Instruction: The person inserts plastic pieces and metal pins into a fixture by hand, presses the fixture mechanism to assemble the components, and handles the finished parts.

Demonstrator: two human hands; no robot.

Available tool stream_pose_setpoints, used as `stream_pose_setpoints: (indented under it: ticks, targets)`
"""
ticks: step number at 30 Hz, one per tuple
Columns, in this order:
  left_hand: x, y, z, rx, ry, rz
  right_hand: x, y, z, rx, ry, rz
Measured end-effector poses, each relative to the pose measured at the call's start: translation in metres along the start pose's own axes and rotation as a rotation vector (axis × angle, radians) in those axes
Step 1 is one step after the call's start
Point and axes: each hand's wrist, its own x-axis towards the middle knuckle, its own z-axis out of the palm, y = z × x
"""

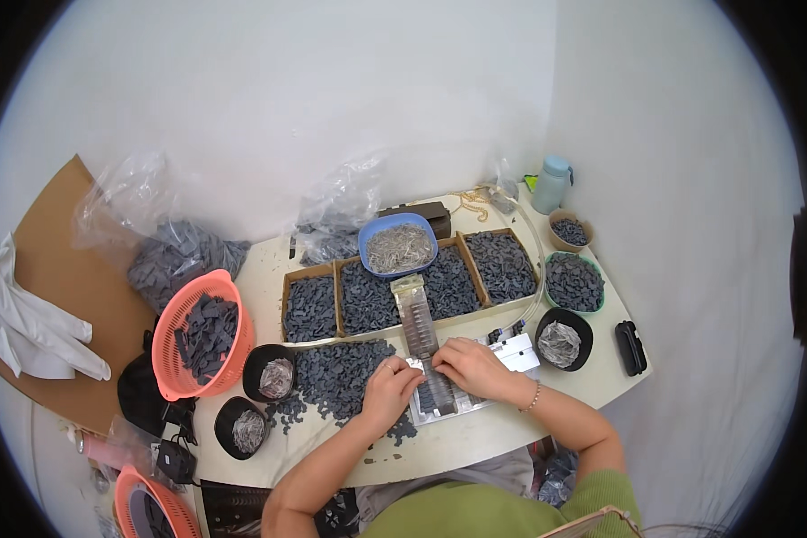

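In front of me stands a metal fixture (462, 405), with a long clear ridged strip (417, 321) lying across it and reaching away over the box edge. My left hand (389, 394) is closed at the strip's left side, fingertips pinched together near the fixture. From the other side my right hand (472, 366) bends its fingers closed onto the strip's right edge. Whatever small thing either hand pinches is hidden by the fingers. Beside my left hand spreads a heap of small dark grey pieces (336, 369).
A divided cardboard box (285, 309) of grey pieces lies behind, with a blue tray (364, 240) of thin metal parts on it. Black bowls (255, 369) stand left, another black bowl (585, 334) right. An orange basket (244, 336) sits at the left edge. A black case (630, 348) lies far right.
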Motion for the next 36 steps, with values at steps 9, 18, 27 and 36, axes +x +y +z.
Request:
stream_pose_setpoints:
  ticks: [9, 18, 27, 36]
  targets:
    - [-0.015, 0.01, 0.0, 0.377, -0.174, 0.163, 0.003, 0.001, 0.01, 0.042, 0.017, -0.025]
    - [-0.015, 0.013, -0.02, 0.32, -0.134, 0.13, -0.004, -0.005, 0.032, -0.359, 0.012, -0.335]
    - [0.022, -0.027, -0.022, 0.522, -0.288, 0.16, -0.025, -0.006, 0.006, -0.27, 0.005, -0.15]
    - [0.017, -0.03, -0.035, 0.227, -0.188, -0.059, -0.064, 0.124, -0.127, -0.41, 0.408, 0.478]
